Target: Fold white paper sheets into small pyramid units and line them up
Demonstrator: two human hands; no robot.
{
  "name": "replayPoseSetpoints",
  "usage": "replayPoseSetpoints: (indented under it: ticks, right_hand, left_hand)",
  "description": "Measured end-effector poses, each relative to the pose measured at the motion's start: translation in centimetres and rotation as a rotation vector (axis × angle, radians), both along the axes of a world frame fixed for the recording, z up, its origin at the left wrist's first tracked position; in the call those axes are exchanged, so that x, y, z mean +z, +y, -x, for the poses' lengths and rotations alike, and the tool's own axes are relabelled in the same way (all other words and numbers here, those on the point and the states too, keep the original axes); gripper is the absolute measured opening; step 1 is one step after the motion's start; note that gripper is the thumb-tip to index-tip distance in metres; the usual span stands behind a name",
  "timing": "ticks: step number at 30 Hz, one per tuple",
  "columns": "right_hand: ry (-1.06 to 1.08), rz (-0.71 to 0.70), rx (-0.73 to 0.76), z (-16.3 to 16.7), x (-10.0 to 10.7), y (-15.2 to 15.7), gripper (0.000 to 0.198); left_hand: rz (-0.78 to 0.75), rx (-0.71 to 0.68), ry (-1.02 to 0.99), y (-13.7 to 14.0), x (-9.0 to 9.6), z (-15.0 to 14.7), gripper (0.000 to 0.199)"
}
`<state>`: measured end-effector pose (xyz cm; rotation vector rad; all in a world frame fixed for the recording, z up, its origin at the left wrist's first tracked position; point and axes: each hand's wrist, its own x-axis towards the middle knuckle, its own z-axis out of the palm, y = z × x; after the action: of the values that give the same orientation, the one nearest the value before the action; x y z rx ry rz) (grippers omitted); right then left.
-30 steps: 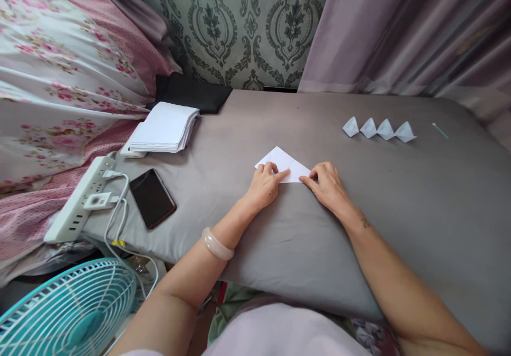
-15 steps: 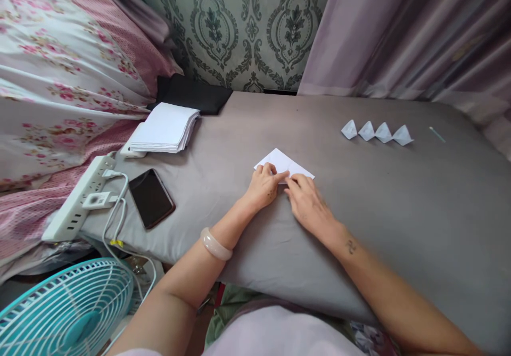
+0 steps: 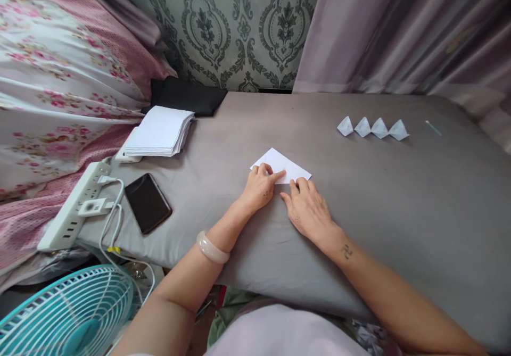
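Folded white paper piece, roughly triangular [image 3: 291, 172], lies flat under the fingertips of the L hand [image 3: 258, 185], near edge at those of the R hand [image 3: 309, 209]. L index stretched out on it, others curled; can't tell if they pinch any. R fingers loosely bent, thumb spread, gripping nothing. Prob. v. light, stiffish at folds, apt to slide on the soft grey cloth surface [image 3: 223, 156] & crease if squeezed; best pressed mid-sheet or pinched at the corner just past R fingertips. Farther out, right of R fingers: four small white folded-paper peaks [image 3: 380, 127]; left of L fingers: black rectangular phone [image 3: 147, 203].
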<state>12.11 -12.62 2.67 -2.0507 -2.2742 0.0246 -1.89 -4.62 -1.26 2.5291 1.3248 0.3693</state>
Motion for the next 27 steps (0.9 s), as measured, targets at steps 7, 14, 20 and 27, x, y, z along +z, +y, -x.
replayPoseSetpoints:
  ticks: [7, 14, 20, 27]
  right_hand:
    - [0.042, -0.064, -0.005, -0.5, -0.5, 0.1, 0.036]
    - [0.122, -0.218, 0.024, -0.8, -1.9, 0.5, 0.03]
    - [0.236, -0.183, -0.035, -1.9, -2.1, 2.3, 0.032]
    - [0.33, -0.223, -0.055, -3.5, -3.0, 4.7, 0.028]
  left_hand:
    - [-0.006, 0.362, -0.151, -0.1, 0.8, 0.7, 0.06]
    - [0.025, 0.598, -0.211, 1.3, 0.7, 1.5, 0.021]
    - [0.18, 0.597, -0.318, 1.0, 1.7, 2.2, 0.016]
    - [0.49, 0.427, -0.556, -1.5, 3.2, 1.6, 0.043]
